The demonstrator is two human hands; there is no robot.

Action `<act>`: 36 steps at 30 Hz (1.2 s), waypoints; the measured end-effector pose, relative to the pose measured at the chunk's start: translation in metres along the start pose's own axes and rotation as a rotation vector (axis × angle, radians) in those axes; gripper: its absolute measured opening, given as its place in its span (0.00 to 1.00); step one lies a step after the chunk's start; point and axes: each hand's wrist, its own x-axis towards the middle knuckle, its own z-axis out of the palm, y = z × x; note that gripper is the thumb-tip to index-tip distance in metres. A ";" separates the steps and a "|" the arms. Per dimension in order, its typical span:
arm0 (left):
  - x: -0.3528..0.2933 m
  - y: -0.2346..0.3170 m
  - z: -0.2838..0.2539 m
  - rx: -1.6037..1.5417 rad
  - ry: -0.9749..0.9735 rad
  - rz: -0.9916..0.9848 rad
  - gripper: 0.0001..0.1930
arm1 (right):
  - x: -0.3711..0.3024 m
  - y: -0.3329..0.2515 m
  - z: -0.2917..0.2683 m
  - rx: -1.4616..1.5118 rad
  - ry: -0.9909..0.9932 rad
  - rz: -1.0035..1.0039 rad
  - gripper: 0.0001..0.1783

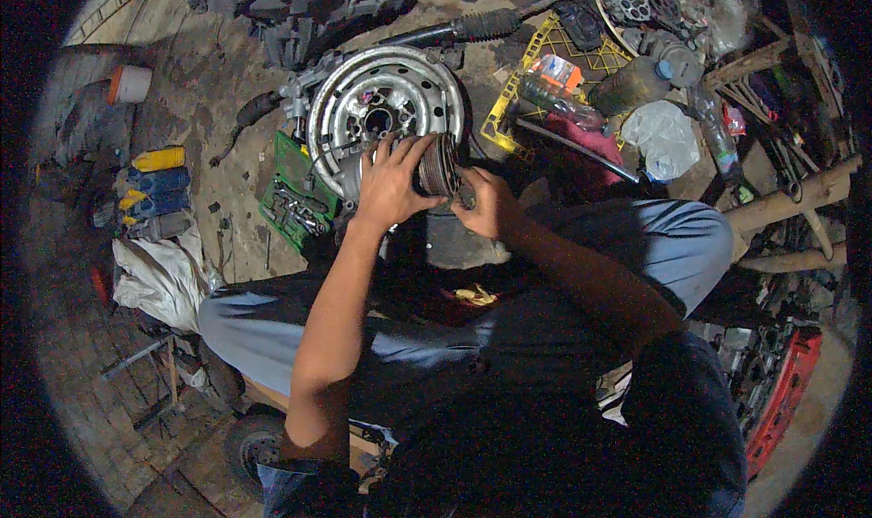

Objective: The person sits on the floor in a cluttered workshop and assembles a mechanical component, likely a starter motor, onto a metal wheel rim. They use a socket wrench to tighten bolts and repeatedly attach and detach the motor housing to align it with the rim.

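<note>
Both hands are up on the part now: the left hand (389, 184) lies spread over the top of a dark ribbed pulley (440, 164), fingers curled round its grooved rim, gripping it. The right hand (488, 204) comes in from the other side, fingers pinched close against the pulley's edge, though whether it truly clasps it I cannot tell. The pulley sits just in front of a silver steel wheel rim (386, 104) lying on the dirt floor. A green socket tray (292, 194) rests beside the rim, and a yellow crate (556, 73) with bottles lies beyond
</note>
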 end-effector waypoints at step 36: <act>0.000 -0.003 0.008 0.011 0.027 0.000 0.53 | 0.036 0.010 0.015 0.311 0.153 0.023 0.35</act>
